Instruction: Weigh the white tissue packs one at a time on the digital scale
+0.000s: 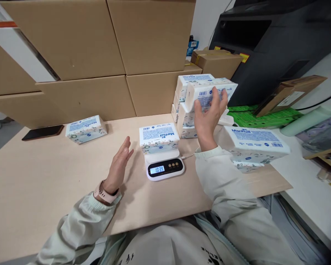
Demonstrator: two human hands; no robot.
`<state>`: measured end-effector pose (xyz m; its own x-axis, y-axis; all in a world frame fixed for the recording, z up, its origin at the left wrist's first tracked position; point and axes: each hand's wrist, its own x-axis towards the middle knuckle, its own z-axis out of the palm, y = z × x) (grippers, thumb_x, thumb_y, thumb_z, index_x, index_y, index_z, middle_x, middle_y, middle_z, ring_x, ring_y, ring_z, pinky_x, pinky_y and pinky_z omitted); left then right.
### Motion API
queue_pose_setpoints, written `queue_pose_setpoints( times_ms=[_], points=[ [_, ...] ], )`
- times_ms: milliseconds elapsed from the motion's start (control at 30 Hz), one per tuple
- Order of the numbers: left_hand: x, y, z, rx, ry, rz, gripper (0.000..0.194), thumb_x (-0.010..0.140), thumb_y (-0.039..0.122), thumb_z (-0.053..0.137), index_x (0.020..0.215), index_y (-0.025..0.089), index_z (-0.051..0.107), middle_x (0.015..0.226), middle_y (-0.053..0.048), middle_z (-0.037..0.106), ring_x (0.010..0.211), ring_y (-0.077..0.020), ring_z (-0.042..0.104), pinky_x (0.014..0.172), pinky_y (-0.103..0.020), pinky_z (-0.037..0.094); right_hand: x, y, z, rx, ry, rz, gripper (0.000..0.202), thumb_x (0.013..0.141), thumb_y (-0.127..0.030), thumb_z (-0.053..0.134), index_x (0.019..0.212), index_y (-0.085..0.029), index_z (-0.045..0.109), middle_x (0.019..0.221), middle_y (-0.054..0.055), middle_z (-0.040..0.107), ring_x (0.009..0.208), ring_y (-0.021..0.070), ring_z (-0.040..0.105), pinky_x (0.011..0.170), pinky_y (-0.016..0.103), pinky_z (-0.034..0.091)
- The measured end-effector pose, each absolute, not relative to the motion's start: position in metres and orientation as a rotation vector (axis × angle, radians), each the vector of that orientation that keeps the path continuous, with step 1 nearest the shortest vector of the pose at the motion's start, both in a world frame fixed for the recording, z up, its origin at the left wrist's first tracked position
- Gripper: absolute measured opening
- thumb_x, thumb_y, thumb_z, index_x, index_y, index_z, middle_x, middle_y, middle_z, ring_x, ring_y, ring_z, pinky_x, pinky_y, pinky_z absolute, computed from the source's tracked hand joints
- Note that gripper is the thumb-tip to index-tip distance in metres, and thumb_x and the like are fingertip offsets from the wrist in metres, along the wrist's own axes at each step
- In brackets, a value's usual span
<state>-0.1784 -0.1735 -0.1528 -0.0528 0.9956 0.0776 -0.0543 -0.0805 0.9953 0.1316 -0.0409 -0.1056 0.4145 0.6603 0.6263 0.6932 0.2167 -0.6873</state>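
Observation:
My left hand (118, 166) hovers over the table left of the scale, fingers stretched out and nothing in it. A pink watch band circles that wrist. On the white digital scale (165, 168), whose display is lit, lies a pack of tissues (159, 137) with blue print. At the back right, my right hand (209, 119) grips another tissue pack (212, 90) at the top front of a stack, thumb on its near side and fingers over it. Whether this pack still touches the ones below, I cannot tell. Beneath it more packs (186, 119) are partly hidden by the hand.
One tissue pack (86, 129) lies at the back left near a dark phone (42, 132). To the right, another pack (255, 143) rests on top of more. Large cardboard boxes (154, 40) wall off the back. A black machine (264, 48) and green crate (260, 117) stand right.

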Motion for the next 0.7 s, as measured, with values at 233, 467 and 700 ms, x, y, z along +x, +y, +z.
queue_pose_setpoints(
  times_ms=[233,467,700],
  points=[
    [-0.178,-0.175,-0.153,1.179,1.187,1.324,0.062,0.097,0.060,0.062,0.154,0.036,0.055,0.172,0.000,0.033,0.162,-0.0332,0.025,0.129,-0.054,0.033,0.120,-0.050,-0.116,-1.432,-1.250,0.058,0.063,0.096,-0.039,0.046,0.157,-0.029,0.032,0.172,0.015,0.015,0.163,0.0329,0.015,0.121,0.070,0.033],
    [-0.177,-0.175,-0.151,1.177,1.173,1.311,0.065,0.097,0.061,0.061,0.156,0.035,0.052,0.173,-0.002,0.032,0.162,-0.0327,0.025,0.129,-0.052,0.033,0.129,-0.048,-0.134,-1.420,-1.239,-0.105,0.062,0.099,-0.040,0.041,0.159,-0.031,0.030,0.169,0.014,0.021,0.160,0.0309,0.025,0.118,0.062,0.042],
    [-0.175,-0.176,-0.151,1.146,1.165,1.322,0.068,0.096,0.061,0.063,0.157,0.033,0.051,0.172,-0.002,0.033,0.162,-0.0314,0.027,0.129,-0.050,0.034,0.133,-0.051,-0.139,-1.362,-1.273,-0.149,0.060,0.100,-0.041,0.043,0.158,-0.031,0.028,0.168,0.018,0.021,0.149,0.0340,0.040,0.106,0.060,0.051]
  ],
)
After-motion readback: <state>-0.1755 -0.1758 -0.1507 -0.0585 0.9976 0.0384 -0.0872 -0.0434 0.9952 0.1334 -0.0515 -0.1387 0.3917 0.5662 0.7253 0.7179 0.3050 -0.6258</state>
